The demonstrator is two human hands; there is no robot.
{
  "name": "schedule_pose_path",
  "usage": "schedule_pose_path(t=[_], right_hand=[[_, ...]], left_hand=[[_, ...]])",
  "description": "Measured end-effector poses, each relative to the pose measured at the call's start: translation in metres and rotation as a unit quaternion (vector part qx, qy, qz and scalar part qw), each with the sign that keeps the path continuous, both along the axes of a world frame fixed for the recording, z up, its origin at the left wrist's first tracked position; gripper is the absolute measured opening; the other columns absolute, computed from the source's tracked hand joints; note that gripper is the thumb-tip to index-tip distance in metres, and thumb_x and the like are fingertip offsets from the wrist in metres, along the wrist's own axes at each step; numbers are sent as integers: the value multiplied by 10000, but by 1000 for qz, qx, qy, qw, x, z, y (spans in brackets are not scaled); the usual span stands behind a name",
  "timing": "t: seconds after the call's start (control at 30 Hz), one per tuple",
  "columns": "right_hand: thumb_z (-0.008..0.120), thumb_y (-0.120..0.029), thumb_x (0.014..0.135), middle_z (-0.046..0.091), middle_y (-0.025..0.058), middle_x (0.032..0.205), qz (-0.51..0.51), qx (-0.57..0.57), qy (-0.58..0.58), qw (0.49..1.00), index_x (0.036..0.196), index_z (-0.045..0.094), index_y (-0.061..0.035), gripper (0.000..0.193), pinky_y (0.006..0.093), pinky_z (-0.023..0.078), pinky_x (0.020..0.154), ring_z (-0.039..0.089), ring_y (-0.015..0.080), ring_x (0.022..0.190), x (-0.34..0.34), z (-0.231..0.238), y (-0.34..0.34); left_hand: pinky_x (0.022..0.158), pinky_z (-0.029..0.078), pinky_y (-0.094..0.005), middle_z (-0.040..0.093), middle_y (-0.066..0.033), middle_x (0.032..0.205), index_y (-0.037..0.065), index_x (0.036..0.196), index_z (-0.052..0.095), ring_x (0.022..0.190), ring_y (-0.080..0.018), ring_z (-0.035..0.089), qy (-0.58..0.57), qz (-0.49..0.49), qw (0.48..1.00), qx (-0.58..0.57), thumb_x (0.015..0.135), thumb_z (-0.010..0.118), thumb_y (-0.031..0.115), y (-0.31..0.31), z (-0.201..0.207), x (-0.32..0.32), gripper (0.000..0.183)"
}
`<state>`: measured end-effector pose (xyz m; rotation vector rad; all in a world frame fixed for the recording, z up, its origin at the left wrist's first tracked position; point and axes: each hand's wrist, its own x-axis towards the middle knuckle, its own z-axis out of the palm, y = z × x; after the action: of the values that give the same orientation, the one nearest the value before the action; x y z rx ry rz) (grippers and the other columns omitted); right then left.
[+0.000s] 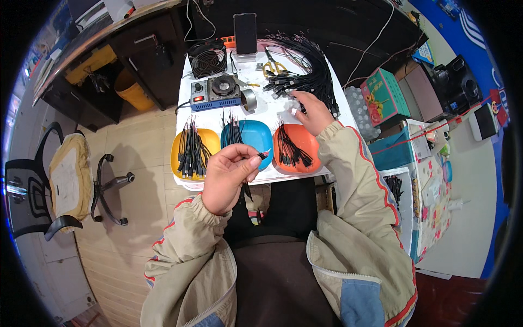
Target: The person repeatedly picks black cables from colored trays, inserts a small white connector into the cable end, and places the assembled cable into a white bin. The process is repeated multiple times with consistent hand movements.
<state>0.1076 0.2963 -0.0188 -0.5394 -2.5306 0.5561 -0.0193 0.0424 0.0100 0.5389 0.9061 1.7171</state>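
My left hand [233, 173] pinches a black cable [262, 155] near its stripped end, where thin bare wires stick out past the fingertips. The cable's tail hangs down below the hand, over my lap. Beyond the orange tray [281, 163], my right hand [311, 113] reaches over the table with fingers apart, beside a large bundle of black cables [321, 68]. A small white spot shows at one of its fingertips; I cannot tell what it is. Black cables with stripped ends lie in the yellow tray [175, 155], the blue tray [265, 136] and the orange tray.
A blue soldering pot [215, 98] with a lit red switch stands behind the trays. Behind it are a black fan [208, 60] and a phone on a stand [245, 34]. Yellow-handled scissors [273, 67] lie by the bundle. An office chair [71, 180] stands left, a green box [385, 95] right.
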Motion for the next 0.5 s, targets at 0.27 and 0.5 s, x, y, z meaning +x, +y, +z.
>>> schedule_pose_path(t=[0.27,0.5], right_hand=[[541,-155,918,596,118,1043,111,-327,26,938,1238,493,-10,354,339,481,830,608,228,917,31,-8,-131],[470,-226,976,545,38,761,48,-515,57,854,959,481,-37,190,270,460,607,552,103,688,124,10,-180]], left_hand=[[586,400,-223,567,-32,796,-11,995,571,658,-98,502,-81,20,997,-2,888,609,11,10,-7,20,116],[862,459,-281,577,-76,1125,25,1194,519,1017,-155,570,18,-50,998,15,942,546,90,20,-2,72,262]])
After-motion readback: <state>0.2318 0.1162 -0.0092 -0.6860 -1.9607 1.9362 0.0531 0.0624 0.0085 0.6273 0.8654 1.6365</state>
